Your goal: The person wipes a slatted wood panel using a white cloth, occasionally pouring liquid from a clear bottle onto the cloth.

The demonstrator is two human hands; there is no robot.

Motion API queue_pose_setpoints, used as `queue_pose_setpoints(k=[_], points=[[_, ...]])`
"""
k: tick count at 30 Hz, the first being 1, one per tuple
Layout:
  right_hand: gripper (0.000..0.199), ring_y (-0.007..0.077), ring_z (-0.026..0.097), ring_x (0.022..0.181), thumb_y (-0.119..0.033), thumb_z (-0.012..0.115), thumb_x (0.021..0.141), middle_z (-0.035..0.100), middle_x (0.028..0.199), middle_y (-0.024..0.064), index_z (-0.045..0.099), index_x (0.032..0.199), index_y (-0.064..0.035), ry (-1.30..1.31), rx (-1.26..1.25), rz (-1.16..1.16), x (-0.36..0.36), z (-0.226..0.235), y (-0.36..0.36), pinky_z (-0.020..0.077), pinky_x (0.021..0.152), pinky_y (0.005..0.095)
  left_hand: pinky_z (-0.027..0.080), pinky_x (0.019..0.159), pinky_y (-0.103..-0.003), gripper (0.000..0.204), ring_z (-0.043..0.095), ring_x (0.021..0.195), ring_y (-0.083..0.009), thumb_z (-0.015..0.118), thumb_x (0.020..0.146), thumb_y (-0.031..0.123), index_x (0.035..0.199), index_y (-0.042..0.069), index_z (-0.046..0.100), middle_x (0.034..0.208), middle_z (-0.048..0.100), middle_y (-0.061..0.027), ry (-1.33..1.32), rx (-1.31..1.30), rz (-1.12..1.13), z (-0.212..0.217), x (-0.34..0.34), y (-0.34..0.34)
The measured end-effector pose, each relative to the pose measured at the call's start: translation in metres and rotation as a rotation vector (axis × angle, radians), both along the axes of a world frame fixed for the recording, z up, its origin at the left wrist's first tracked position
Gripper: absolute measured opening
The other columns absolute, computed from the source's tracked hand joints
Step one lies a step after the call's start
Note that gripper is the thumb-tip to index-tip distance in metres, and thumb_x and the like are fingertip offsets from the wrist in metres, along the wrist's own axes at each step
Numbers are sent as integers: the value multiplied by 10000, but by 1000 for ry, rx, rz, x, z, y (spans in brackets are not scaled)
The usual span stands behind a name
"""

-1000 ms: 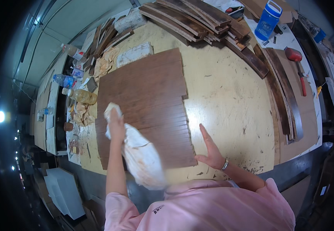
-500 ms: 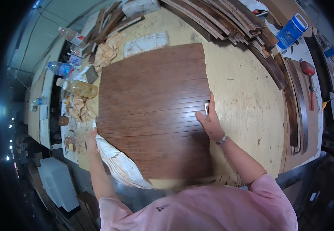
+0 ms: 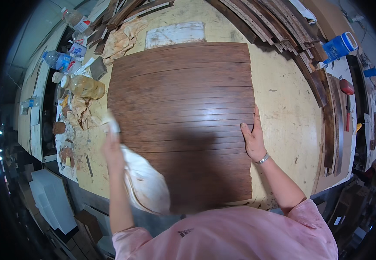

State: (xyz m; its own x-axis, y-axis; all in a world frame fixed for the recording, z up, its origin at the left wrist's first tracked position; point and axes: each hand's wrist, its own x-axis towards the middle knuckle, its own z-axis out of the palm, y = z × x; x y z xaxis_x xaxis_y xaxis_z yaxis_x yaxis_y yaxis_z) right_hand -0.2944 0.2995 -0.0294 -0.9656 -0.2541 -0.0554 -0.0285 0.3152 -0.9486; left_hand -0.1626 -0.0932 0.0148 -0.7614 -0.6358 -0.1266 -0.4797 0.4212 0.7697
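A brown wooden panel [image 3: 183, 95] with grooves running across it lies flat on the pale table. My right hand [image 3: 256, 141] grips its right edge, thumb on the top face and fingers along the side. At the left edge, my left hand [image 3: 113, 149] is smeared by motion and closed on a white cloth [image 3: 146, 182]. One end of that cloth sticks out above the fist; the rest hangs in a loose, stained bundle over the panel's lower left corner. My left palm is hidden.
Beyond the panel lies a whitish wrapped block [image 3: 175, 34]. Dark wood strips [image 3: 257, 19] are stacked at the far right, near a blue jug [image 3: 340, 47] and a red-headed mallet [image 3: 346, 87]. Left stand a bottle of yellowish liquid [image 3: 84, 86], other bottles and a crumpled tan cloth [image 3: 82, 112].
The whole view has shifted and turned slightly. My left hand has moved with the white cloth, which now bunches more fully. My right hand still grips the panel's right edge.
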Motion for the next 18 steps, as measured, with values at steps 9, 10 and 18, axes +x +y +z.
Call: queue_pose_setpoints(k=[9,10,18], points=[[744,292,204,1479,-112,519,972,207,1587,237,66,1530,80,-39,-81,20,2,1,-1,171,1198,357,316,1143,-411,470,444,1321,-347,457,890,6,1356,8,516,1464,444,-175,297,-599,-1082,-24,-68,161],[742,287,211,1476,-102,516,969,210,1587,232,66,1531,77,-35,-85,28,0,3,-3,174,1197,356,372,1099,-409,464,473,1307,-336,469,896,-2,1357,11,516,1416,495,-182,274,-574,-884,-29,-72,131],[738,270,231,1465,-54,508,955,205,1591,214,68,1535,67,-69,-145,5,2,3,-8,179,1195,352,362,1110,-463,520,522,1264,-398,581,781,-93,1299,-49,560,1312,570,-267,213,-619,-519,-33,-73,77]])
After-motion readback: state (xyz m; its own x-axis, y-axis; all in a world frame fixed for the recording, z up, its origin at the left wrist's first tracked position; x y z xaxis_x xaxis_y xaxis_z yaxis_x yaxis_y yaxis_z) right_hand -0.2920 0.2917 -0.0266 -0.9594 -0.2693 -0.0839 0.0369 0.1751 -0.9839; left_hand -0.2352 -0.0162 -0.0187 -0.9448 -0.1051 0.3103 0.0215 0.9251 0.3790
